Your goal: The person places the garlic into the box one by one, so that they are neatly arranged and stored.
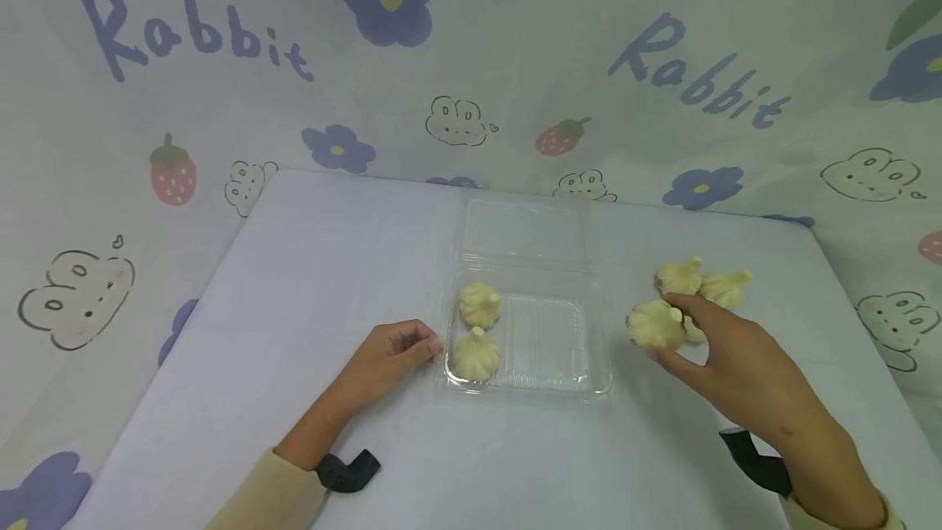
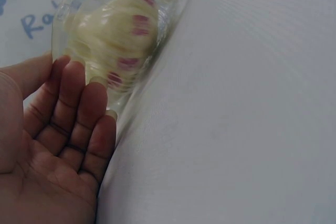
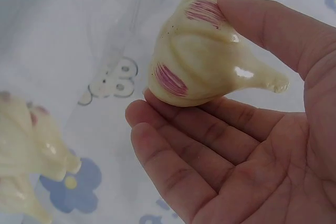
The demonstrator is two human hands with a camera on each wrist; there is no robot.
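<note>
My right hand [image 1: 751, 366] holds a garlic bulb [image 1: 655, 325] between thumb and fingers, to the right of a clear plastic box [image 1: 602, 334]. In the right wrist view the bulb [image 3: 194, 51] is pale and glossy with purple streaks, its stem pointing toward the palm. Two more garlic bulbs [image 1: 476, 356] sit one behind the other along the left side of the box. At the box's left edge my left hand [image 1: 386, 362] pinches the rim with thumb and fingertips. The left wrist view shows a bulb [image 2: 118, 30] through the clear wall, somewhat blurred.
Three garlic bulbs [image 1: 724, 290] lie clustered on the white table [image 1: 331, 252], partly behind the right hand. The box's transparent lid [image 1: 526, 227] lies folded open toward the back. A printed curtain [image 1: 515, 47] with rabbits and flowers hangs behind the table.
</note>
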